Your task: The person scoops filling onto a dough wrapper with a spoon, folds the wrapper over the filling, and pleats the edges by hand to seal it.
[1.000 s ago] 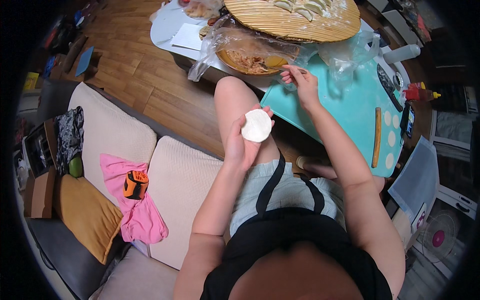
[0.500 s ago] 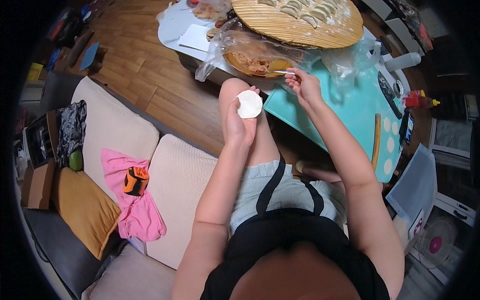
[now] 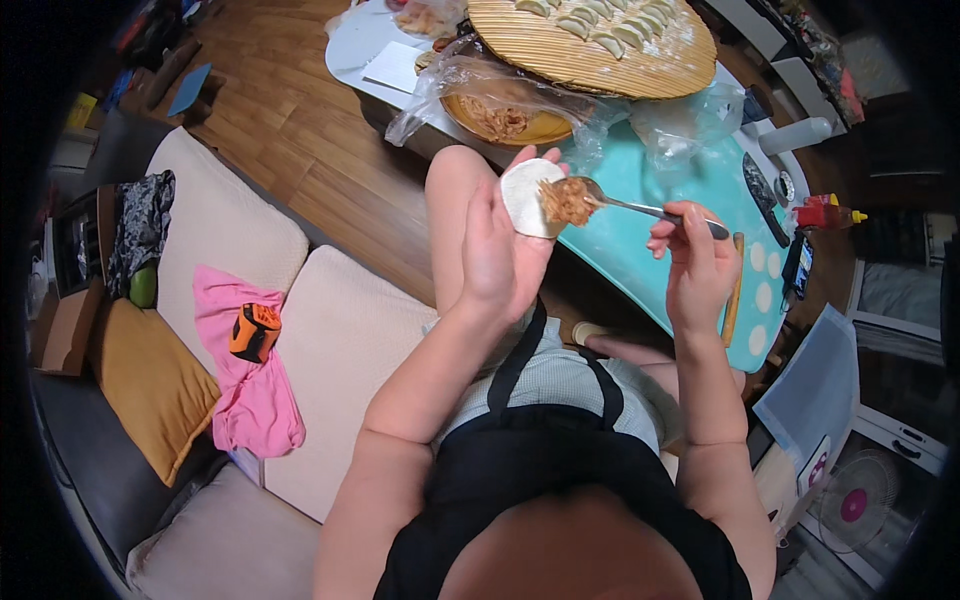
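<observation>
L hand (image 3: 497, 250) cups wrapper (image 3: 524, 196); R hand (image 3: 692, 262) spoons filling (image 3: 567, 200) on.

Measured from the round woven tray (image 3: 600, 45) on the table: a clear plastic bag (image 3: 480, 85) lies crumpled just left of and below it, a red squeeze bottle with a yellow cap (image 3: 825, 213) stands down to its right, and a dark phone (image 3: 800, 267) lies beyond that.
</observation>
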Demonstrator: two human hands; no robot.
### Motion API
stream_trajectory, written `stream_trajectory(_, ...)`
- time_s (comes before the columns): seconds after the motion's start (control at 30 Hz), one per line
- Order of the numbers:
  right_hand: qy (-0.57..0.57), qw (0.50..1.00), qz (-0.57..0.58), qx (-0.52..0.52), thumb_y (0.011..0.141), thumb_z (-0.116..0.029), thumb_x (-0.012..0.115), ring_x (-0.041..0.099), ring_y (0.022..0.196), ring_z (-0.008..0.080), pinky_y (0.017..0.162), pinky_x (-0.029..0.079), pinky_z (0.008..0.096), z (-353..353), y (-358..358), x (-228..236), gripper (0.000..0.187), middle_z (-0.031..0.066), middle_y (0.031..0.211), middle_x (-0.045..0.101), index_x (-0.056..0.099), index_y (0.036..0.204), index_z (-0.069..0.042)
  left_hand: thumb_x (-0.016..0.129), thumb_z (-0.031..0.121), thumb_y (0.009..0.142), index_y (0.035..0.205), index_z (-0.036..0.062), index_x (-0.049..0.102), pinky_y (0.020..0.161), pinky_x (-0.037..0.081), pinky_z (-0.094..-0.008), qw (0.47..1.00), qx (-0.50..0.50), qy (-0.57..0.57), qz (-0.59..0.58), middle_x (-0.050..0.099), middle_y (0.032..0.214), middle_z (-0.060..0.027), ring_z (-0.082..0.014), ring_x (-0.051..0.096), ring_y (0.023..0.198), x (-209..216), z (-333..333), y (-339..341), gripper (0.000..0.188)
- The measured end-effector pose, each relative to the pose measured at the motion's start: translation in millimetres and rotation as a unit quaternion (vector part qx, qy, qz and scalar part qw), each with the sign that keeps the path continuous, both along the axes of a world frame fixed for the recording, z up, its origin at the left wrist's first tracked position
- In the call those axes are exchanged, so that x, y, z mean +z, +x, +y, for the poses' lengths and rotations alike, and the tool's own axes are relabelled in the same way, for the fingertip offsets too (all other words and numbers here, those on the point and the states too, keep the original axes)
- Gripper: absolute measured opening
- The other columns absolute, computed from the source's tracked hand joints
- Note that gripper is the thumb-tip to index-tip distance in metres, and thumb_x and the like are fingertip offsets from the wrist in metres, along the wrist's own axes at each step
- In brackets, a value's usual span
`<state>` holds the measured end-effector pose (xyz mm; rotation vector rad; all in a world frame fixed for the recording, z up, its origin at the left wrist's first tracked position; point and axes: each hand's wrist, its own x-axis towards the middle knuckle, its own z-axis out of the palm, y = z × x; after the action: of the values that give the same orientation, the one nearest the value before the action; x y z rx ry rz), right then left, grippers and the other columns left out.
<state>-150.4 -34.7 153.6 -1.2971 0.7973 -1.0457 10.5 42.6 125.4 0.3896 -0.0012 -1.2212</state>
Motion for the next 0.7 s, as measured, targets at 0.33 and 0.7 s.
stream_trajectory(0.33,-0.194,0.972,0.116,-0.061,0.092,-0.007,0.046,0.058,0.064,0.0154,0.061,0.048,0.0261,24.4,-42.1,29.6,0.021,0.0135,0.078,0.062,0.06,0.093,0.009,0.02,0.044,0.097,0.14,-0.0003,0.021,0.109,0.025,-0.0377,0.997,-0.057,-0.033,-0.038,0.031,0.142,-0.0162,-0.0256,0.033,0.13,21.6,2.6,-56.9,0.061)
stream_trajectory(0.7,-0.718,0.651,0.246,0.016,0.079,-0.006,0.065,0.06,0.08,0.0217,0.063,0.052,0.0289,43.7,-74.3,-23.3,0.017,0.0093,0.096,0.058,0.067,0.095,0.0,0.025,0.046,0.096,0.126,-0.0047,0.033,0.108,0.027,-0.0388,0.992,-0.072,-0.02,0.098,0.043,0.127,-0.0187,-0.0302,0.039,0.123,38.4,4.7,-72.7,0.06)
